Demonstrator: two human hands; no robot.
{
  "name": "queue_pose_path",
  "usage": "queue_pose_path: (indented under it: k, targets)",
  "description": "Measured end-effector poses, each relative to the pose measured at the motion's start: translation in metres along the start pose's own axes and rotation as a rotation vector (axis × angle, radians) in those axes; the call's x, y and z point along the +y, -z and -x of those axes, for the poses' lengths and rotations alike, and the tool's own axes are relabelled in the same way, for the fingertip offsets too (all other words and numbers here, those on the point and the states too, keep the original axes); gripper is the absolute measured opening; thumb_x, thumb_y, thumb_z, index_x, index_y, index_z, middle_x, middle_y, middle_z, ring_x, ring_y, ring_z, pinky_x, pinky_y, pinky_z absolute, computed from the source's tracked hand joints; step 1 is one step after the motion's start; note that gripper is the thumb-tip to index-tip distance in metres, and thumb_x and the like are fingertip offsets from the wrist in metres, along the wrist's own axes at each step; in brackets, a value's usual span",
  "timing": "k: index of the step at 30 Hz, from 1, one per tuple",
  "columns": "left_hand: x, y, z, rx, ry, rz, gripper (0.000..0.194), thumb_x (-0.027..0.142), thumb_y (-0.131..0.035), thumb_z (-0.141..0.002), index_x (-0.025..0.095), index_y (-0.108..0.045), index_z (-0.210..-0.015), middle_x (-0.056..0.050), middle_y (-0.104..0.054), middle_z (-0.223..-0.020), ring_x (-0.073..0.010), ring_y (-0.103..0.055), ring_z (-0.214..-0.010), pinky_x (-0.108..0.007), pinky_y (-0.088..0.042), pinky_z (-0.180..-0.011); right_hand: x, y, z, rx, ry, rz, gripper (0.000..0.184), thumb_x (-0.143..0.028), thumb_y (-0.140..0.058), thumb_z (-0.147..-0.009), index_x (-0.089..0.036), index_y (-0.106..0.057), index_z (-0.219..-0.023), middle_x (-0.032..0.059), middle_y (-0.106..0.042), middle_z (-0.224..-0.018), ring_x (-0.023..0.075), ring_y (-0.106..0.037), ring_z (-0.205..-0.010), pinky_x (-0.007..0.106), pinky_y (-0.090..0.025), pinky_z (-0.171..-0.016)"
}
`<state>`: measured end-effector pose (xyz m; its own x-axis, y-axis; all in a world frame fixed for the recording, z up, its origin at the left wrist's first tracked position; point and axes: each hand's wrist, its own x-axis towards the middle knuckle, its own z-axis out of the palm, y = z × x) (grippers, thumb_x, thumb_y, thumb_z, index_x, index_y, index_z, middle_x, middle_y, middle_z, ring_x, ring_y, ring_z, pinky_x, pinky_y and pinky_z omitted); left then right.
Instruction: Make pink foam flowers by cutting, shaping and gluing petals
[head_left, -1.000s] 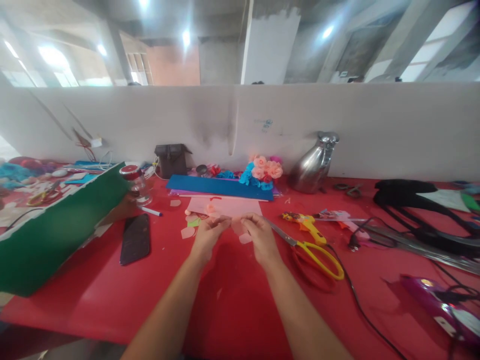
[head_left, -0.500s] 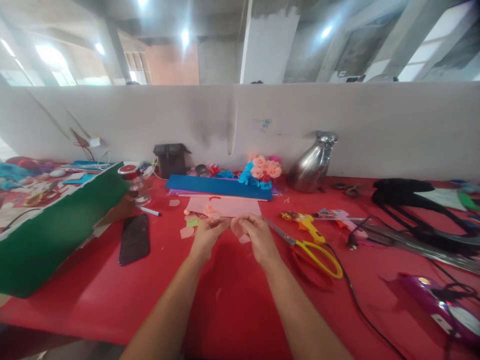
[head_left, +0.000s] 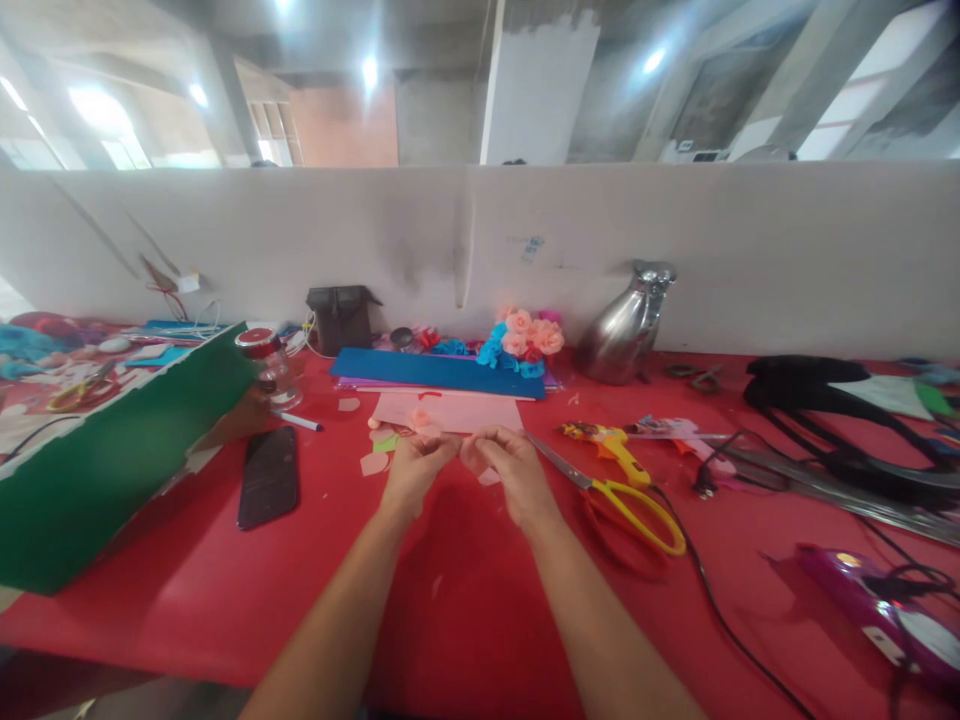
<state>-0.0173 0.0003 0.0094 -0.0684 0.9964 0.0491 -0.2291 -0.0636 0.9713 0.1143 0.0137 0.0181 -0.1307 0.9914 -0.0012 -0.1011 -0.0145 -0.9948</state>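
Right hand [head_left: 512,472]: fingertips pinched on pink petal piece [head_left: 472,457]. Left hand [head_left: 417,474]: fingertips nearly closed, contents unclear.

Sm. pink piece [head_left: 470,456], thin, curved edge, partly hidden; pinched in R hand [head_left: 516,472] fingertips, L hand [head_left: 417,472] tips right by it, contact unclear; over red table [head_left: 466,600].

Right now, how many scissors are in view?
3: yellow-handled pair by the right hand, dark pair by the steel flask, another pair behind the green panel. Clutter may hide more.
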Motion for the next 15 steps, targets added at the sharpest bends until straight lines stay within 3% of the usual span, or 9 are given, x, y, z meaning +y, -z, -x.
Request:
queue_pose_path:
  k: [4,8,12,15]
  targets:
    - [0.001,-0.001,0.0,0.054,-0.02,-0.024,0.024,0.031,-0.065,-0.067,0.015,-0.053,-0.053,0.005,-0.039,-0.049,-0.0057,-0.03,-0.048,-0.021,-0.025,-0.047,0.005,-0.001,-0.002,0.071,0.005,0.042,0.016,-0.034,-0.058,-0.066,-0.019,-0.059,-0.072,0.0009,-0.062,-0.067,0.0132,-0.052,-0.058,0.023,-0.036,-0.048]
    - [-0.003,0.001,-0.003,0.094,-0.004,0.029,0.024,0.035,-0.067,-0.066,0.014,-0.056,-0.058,0.005,-0.041,-0.049,-0.0049,-0.031,-0.045,-0.021,-0.024,-0.046,0.009,-0.004,-0.001,0.191,0.183,0.187,0.017,-0.036,-0.06,-0.068,-0.02,-0.06,-0.076,0.0025,-0.065,-0.079,0.0164,-0.056,-0.071,0.026,-0.043,-0.06]
    - [-0.01,0.004,-0.007,0.108,0.04,0.043,0.024,0.035,-0.068,-0.064,0.013,-0.058,-0.063,0.007,-0.04,-0.048,-0.0035,-0.027,-0.042,-0.02,-0.019,-0.043,0.013,-0.01,0.002,0.066,0.271,0.371,0.023,-0.042,-0.06,-0.073,-0.021,-0.064,-0.082,0.0049,-0.067,-0.086,0.0182,-0.056,-0.074,0.029,-0.044,-0.066]
    - [-0.013,0.005,-0.008,0.113,0.034,0.015,0.024,0.035,-0.068,-0.065,0.013,-0.057,-0.063,0.007,-0.039,-0.047,-0.003,-0.026,-0.041,-0.02,-0.016,-0.043,0.017,-0.011,0.003,0.05,0.311,0.433,0.024,-0.043,-0.057,-0.077,-0.02,-0.064,-0.081,0.0048,-0.068,-0.082,0.0177,-0.056,-0.072,0.03,-0.044,-0.068]
